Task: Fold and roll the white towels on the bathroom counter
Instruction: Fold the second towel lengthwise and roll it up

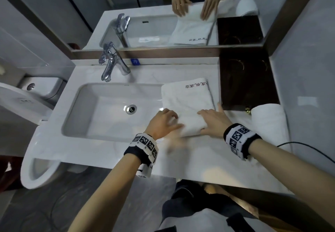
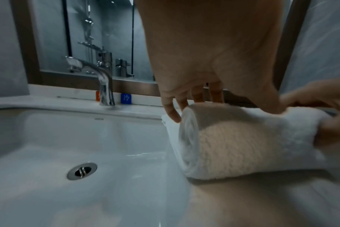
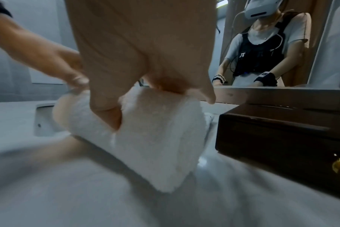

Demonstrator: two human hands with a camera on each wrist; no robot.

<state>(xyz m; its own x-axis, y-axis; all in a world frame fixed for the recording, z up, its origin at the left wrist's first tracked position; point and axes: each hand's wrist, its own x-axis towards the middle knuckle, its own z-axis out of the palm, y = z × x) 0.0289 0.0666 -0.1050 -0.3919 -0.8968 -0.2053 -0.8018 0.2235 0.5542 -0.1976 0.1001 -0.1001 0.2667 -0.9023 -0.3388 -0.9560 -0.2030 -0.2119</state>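
Observation:
A white towel [image 1: 186,95] with dark embroidered lettering lies folded on the marble counter [image 1: 199,159], just right of the sink. Its near end is wound into a thick roll [image 1: 190,124]; the far part lies flat. My left hand [image 1: 163,121] grips the roll's left end, fingers over the top and down its far side [image 2: 173,118]. My right hand [image 1: 212,121] holds the right end, fingers spread over the top and thumb [image 3: 107,113] pressed into the near side. The roll [image 2: 233,141] shows its spiral end by the basin's edge.
The sink basin [image 1: 101,108] and chrome tap [image 1: 112,65] lie to the left. A dark wooden box [image 1: 248,81] stands close on the right, with a rolled white towel [image 1: 266,121] in front of it. A mirror backs the counter. A black cable [image 1: 308,148] crosses the right edge.

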